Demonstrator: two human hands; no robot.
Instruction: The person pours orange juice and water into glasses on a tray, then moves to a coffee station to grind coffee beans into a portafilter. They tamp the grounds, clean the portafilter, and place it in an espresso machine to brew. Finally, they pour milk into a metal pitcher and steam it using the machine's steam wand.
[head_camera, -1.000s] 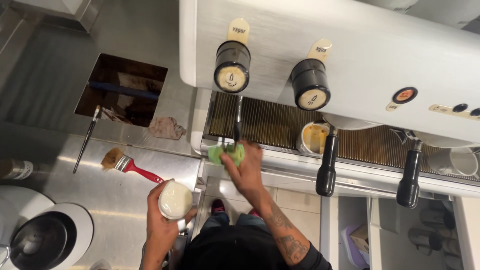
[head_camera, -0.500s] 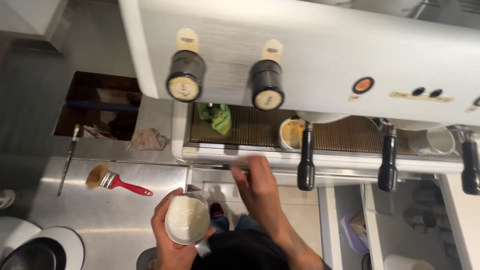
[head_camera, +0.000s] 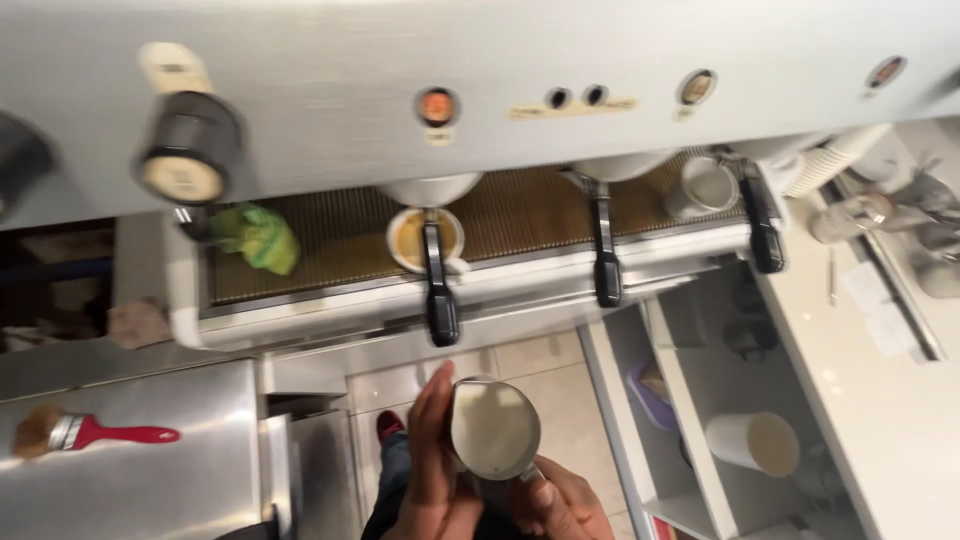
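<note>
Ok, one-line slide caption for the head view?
Both hands cradle a steel milk pitcher below the espresso machine's portafilter handles.

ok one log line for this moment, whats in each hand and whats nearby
left hand: on side of milk jug | right hand: at jug handle | jug: milk-filled, upright | ahead: espresso machine, cup on drip tray

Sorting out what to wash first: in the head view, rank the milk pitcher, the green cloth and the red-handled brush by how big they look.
1. Milk pitcher, though it is nearest the camera.
2. Red-handled brush and green cloth: too alike to rank; the brush is longer, the cloth bulkier.
</note>
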